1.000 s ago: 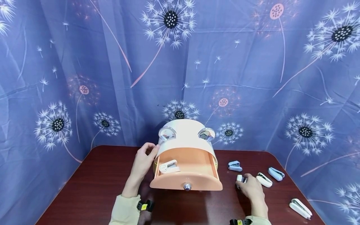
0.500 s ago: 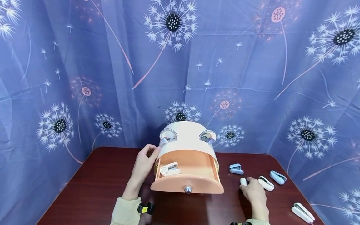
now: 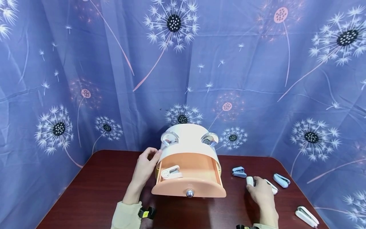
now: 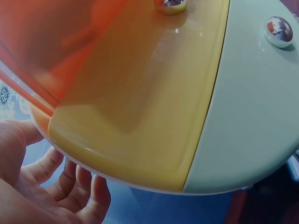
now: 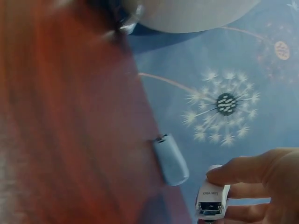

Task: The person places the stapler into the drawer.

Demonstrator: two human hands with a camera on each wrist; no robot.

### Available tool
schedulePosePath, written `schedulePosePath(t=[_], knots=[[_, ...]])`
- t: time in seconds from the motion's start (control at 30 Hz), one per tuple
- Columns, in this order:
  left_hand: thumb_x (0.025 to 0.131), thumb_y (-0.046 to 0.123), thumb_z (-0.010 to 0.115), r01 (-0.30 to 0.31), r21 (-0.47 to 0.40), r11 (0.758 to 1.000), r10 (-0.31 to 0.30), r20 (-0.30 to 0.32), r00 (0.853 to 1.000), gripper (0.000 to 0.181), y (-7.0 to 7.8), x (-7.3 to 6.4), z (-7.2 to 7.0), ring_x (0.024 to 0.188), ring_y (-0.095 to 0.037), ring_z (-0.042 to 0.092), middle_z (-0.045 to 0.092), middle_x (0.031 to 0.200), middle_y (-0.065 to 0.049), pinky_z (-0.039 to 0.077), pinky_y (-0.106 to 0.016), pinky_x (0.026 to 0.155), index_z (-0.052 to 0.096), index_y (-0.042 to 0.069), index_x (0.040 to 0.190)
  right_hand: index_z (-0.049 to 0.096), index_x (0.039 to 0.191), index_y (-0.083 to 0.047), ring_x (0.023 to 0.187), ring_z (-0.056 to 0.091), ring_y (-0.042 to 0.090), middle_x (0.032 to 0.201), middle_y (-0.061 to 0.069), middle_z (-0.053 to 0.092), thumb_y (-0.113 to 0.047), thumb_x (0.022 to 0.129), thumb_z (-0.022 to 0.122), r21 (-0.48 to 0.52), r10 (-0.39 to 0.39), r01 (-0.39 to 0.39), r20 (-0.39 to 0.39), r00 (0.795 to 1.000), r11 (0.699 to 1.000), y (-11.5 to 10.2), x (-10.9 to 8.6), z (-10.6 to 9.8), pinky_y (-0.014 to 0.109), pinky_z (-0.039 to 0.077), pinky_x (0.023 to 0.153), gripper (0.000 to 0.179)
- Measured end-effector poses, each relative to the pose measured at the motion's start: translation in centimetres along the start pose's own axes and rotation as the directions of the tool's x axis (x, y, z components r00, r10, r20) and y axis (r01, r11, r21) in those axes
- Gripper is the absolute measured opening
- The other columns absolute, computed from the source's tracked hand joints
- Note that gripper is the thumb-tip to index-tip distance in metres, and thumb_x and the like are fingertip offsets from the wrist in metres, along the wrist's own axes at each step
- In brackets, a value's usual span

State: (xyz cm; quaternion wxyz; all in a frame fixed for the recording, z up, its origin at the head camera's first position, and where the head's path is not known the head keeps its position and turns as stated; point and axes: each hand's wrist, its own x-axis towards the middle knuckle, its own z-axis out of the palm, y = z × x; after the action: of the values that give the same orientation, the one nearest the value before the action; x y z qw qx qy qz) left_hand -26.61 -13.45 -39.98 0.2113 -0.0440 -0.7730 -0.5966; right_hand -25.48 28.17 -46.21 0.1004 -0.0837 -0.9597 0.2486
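A rounded white organizer [image 3: 188,135] stands at the back middle, its orange drawer [image 3: 200,188] pulled out. Inside the drawer, at its left, lies a white mini stapler [image 3: 171,172]. My left hand [image 3: 144,168] rests its fingertips against the organizer's left side; the left wrist view shows the fingers [image 4: 98,193] loosely bent along the rim, below a yellow drawer front [image 4: 140,116]. On the right of the table my right hand [image 3: 261,192] pinches another white stapler [image 5: 211,193] between thumb and fingers. A light blue stapler [image 3: 239,172] lies just beyond it.
Right of the right hand are a white stapler [image 3: 272,187], partly covered by the hand, and a second light blue one [image 3: 281,180]. One more white stapler [image 3: 307,217] lies near the table's right edge. A blue dandelion-print curtain [image 3: 257,63] hangs behind the table [image 3: 91,190].
My right hand has shifted a little to the right with the white stapler, now covering more of the white stapler beside it. The left hand and the drawer have stayed in place.
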Motion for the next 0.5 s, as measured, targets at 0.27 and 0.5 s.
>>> schedulePosePath(t=[0.27,0.5], knots=[[0.081,0.035,0.061,0.028,-0.003,1.0,-0.028,0.019,0.999,0.025,0.6,-0.3,-0.1,0.067,-0.018,0.049,0.054,0.073,-0.006,0.04,-0.025,0.055,0.06,0.011,0.088,0.047,0.116,0.006,0.08,0.052,0.041,0.1,0.029,0.053,-0.022,0.074,0.063,0.023,0.005,-0.004,-0.064,0.998,1.0,-1.2,-0.7,-2.4,0.048,0.04,0.064,0.052],[0.085,0.022,0.059,0.018,0.023,1.0,-0.018,-0.001,1.0,0.019,3.4,-1.3,-0.3,0.068,-0.019,0.048,0.053,0.074,-0.009,0.038,-0.023,0.056,0.058,0.003,0.09,0.043,0.123,0.003,0.084,0.051,0.039,0.103,0.028,0.054,-0.028,0.079,0.061,0.061,-0.023,0.028,-0.075,0.997,0.998,-2.6,-1.2,-4.1,0.046,0.041,0.064,0.057]])
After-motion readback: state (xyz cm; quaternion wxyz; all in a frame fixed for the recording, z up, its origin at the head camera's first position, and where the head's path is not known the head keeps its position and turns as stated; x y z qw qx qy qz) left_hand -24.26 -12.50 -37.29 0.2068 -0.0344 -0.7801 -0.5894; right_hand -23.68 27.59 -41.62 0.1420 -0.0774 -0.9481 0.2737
